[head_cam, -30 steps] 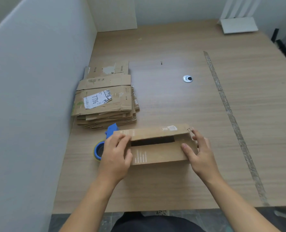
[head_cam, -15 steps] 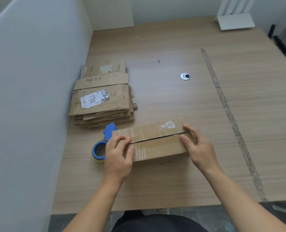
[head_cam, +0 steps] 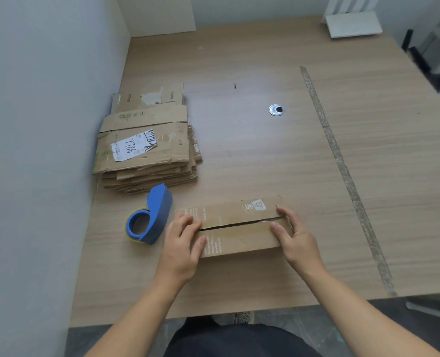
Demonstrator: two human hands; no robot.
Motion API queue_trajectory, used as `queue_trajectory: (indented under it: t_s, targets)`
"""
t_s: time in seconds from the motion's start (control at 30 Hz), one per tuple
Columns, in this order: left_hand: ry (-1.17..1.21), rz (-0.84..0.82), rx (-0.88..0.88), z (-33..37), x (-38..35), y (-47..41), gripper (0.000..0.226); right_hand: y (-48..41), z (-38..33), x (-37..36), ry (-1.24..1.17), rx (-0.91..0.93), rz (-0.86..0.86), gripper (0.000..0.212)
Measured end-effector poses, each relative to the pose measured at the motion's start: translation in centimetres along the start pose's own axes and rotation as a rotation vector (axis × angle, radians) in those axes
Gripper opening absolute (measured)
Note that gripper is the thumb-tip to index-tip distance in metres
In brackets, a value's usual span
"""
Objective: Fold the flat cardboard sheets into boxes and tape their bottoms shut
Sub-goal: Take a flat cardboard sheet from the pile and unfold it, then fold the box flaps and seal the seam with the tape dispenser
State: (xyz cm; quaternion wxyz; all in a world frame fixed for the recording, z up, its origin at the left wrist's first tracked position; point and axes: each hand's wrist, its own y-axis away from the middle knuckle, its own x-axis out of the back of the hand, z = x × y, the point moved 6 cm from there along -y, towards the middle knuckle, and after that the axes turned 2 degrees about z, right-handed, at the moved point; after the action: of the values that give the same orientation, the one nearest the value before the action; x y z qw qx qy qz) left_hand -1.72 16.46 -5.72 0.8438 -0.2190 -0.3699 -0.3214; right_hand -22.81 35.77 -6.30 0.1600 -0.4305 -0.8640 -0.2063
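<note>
A small brown cardboard box [head_cam: 235, 225] stands on the table near the front edge, its two long flaps folded down so they meet in a thin dark seam. My left hand [head_cam: 183, 243] presses flat on the box's left end. My right hand [head_cam: 295, 237] presses on its right end, fingers across the seam. A blue tape dispenser [head_cam: 149, 217] lies on the table just left of the box, touching neither hand. A stack of flat cardboard sheets [head_cam: 147, 148] with a white label on top lies behind it, against the left wall.
A grey partition wall [head_cam: 41, 150] runs along the table's left side. A metal cable grommet [head_cam: 276, 109] sits mid-table, and a strip of old tape [head_cam: 342, 161] runs front to back on the right. A white stand [head_cam: 352, 24] is at the far right corner.
The gap between the two flaps has closed from a wide slot to a thin seam. Both hands stayed at the box's ends, pressing the flaps down.
</note>
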Motion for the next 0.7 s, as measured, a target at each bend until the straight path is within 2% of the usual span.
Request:
queue_trajectory:
  t_s: [0.23,0.37,0.63,0.7]
  targets:
    - [-0.045,0.032,-0.019,-0.5,-0.8,0.6,0.044,-0.1,0.1,-0.5,0.038,0.064,-0.047,0.039]
    - [-0.149,0.03,-0.042,-0.4,-0.1,0.0,0.048,-0.6,-0.2,-0.3,0.116,0.111,-0.012,0.033]
    - [-0.322,-0.264,-0.117,0.0,-0.8,-0.1,0.086,0.0,0.0,-0.7,0.138,0.153,0.122,0.024]
    - [-0.351,-0.26,-0.135,0.2,-0.7,-0.4,0.088,0.1,-0.2,-0.6,0.132,0.15,0.126,0.023]
